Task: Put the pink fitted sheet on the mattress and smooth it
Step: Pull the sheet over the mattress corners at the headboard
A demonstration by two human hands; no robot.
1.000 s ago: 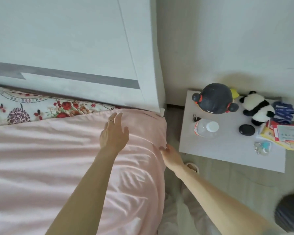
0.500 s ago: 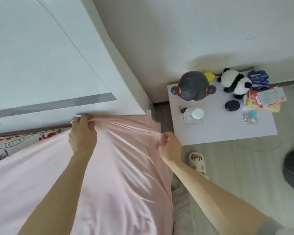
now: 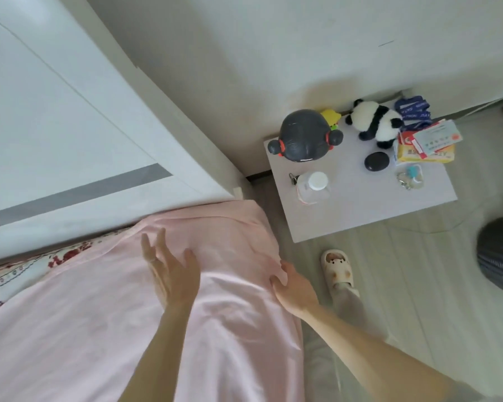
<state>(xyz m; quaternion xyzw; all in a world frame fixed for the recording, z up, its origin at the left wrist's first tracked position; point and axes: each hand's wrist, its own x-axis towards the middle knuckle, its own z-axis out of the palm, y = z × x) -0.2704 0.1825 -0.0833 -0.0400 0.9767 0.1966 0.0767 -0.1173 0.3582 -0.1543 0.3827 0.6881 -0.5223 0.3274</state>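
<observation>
The pink fitted sheet [image 3: 105, 320] covers the mattress corner below the white headboard [image 3: 70, 126]. A strip of floral mattress cover [image 3: 21, 271] shows at the left, between sheet and headboard. My left hand [image 3: 172, 274] hovers over or rests on top of the sheet near the corner, fingers spread, holding nothing. My right hand [image 3: 295, 288] lies against the sheet's right side edge, fingers pressed on the fabric, palm down.
A white bedside table [image 3: 369, 198] stands to the right with a dark round toy [image 3: 305, 136], a plush panda [image 3: 375, 123], a plastic bottle [image 3: 314, 185], a black disc, keys and packets. My slippered foot [image 3: 339, 268] is on the wooden floor between bed and table.
Both hands gripped and pulled the sheet's corner to the headboard half a second ago. They have now let go; the left hand has opened, and the right has dropped to the sheet's side edge.
</observation>
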